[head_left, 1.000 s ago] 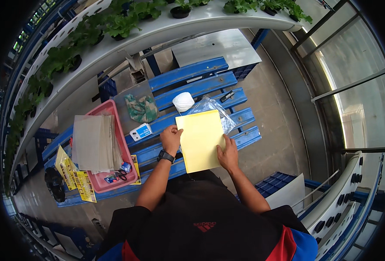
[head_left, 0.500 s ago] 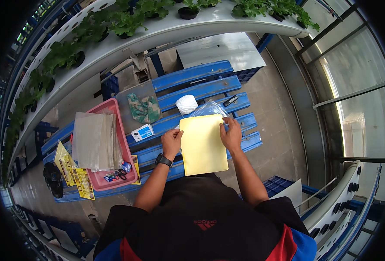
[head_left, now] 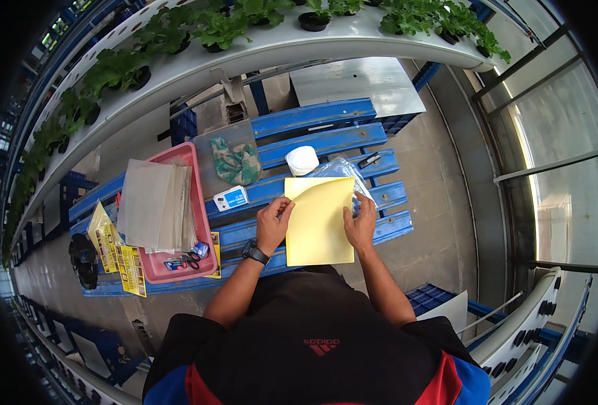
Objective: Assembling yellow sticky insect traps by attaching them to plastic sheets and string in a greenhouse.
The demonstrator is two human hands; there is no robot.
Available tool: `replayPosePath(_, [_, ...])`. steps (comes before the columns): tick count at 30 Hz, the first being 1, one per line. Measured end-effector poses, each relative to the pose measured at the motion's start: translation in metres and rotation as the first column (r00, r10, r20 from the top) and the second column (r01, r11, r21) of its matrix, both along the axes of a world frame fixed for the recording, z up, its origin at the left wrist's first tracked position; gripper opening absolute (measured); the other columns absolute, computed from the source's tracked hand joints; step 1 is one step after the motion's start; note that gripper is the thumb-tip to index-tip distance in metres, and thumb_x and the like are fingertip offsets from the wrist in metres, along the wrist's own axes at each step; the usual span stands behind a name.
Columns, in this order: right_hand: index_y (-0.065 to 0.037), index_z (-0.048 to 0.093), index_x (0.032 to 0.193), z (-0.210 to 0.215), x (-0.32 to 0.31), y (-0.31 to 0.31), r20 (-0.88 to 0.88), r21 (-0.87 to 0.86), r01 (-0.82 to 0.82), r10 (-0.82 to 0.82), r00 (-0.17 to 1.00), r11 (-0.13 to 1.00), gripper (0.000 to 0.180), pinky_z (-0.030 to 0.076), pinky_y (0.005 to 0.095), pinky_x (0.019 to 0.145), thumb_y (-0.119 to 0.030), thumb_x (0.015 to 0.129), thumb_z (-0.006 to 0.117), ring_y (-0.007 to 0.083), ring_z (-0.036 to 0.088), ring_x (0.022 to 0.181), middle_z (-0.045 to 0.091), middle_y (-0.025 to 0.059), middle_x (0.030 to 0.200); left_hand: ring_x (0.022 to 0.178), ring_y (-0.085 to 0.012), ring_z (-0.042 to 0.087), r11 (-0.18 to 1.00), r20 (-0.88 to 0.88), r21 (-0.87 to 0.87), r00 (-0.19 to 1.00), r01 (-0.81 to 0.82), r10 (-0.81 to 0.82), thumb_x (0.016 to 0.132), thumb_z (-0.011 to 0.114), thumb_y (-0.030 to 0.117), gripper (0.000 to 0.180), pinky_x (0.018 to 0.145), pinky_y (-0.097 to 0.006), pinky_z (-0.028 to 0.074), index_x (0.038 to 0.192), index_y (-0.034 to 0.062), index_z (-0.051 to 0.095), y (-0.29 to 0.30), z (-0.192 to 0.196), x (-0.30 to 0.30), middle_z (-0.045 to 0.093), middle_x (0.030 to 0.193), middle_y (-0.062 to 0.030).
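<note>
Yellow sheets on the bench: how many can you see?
1: the yellow sheet lies on the blue bench, between the left hand and right hand. More could lie beneath it.

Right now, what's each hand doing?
Left hand: shut, pinching the left edge of the yellow sheet.
Right hand: fingers curled on the sheet's right edge.

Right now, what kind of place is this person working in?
Most likely a greenhouse or hydroponic farm: leafy green plants grow in holes along a curved white channel, glazed panels line one side, and blue slatted pallets serve as a workbench.
</note>
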State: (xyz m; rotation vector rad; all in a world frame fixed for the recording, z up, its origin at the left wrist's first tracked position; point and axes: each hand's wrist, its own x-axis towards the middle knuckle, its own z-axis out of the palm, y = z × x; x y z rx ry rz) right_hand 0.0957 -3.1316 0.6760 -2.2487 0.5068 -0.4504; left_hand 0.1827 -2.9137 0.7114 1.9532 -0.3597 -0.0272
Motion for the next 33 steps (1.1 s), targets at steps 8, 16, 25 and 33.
replayPosePath(8, [0.003,0.058,0.114,-0.005,-0.009,-0.035,0.046,0.697,0.034,-0.092,0.995,0.716,0.026,0.046,0.0236,0.069,-0.009,0.091,0.063,0.0082,0.058,0.076,0.065,0.0034,0.091,0.080,-0.0123,0.068,0.959,-0.177,-0.285,0.983,-0.009,-0.044,0.088,0.070,0.011,0.021,0.072,-0.027,0.054,0.103,-0.0025,0.067,-0.021,0.005,-0.021,0.072,0.087,-0.0099])
replayPosePath(16, [-0.005,0.055,0.107,0.005,-0.009,-0.045,0.138,0.863,-0.087,-0.066,0.988,0.497,0.014,0.050,0.0253,0.070,-0.016,0.099,0.057,0.0107,0.062,0.081,0.066,0.0053,0.095,0.072,-0.0083,0.067,0.934,-0.285,-0.295,0.951,-0.203,0.116,0.091,0.068,0.017,0.021,0.066,-0.023,0.052,0.097,-0.0029,0.069,0.024,0.003,-0.033,0.071,0.081,-0.0061])
replayPosePath(25, [0.000,0.051,0.121,-0.020,0.008,-0.059,-0.011,0.582,0.032,-0.032,0.999,0.812,0.028,0.049,0.0298,0.069,-0.014,0.097,0.057,0.0148,0.061,0.080,0.065,0.0078,0.094,0.063,-0.0079,0.059,0.696,0.028,-0.121,0.699,-0.708,0.715,0.088,0.067,0.007,0.019,0.053,-0.022,0.042,0.071,-0.0015,0.069,0.216,0.033,-0.074,0.070,0.097,-0.0127])
replayPosePath(33, [0.001,0.064,0.109,0.048,0.044,0.031,0.140,0.046,-0.033,0.026,0.990,0.998,0.021,0.050,0.0362,0.074,-0.012,0.092,0.060,0.0224,0.065,0.083,0.068,0.0131,0.096,0.074,-0.0189,0.066,0.483,0.234,0.050,0.481,-0.874,0.845,0.085,0.073,0.023,0.030,0.069,-0.030,0.052,0.100,-0.0026,0.069,0.417,0.009,-0.005,0.070,0.089,-0.0143])
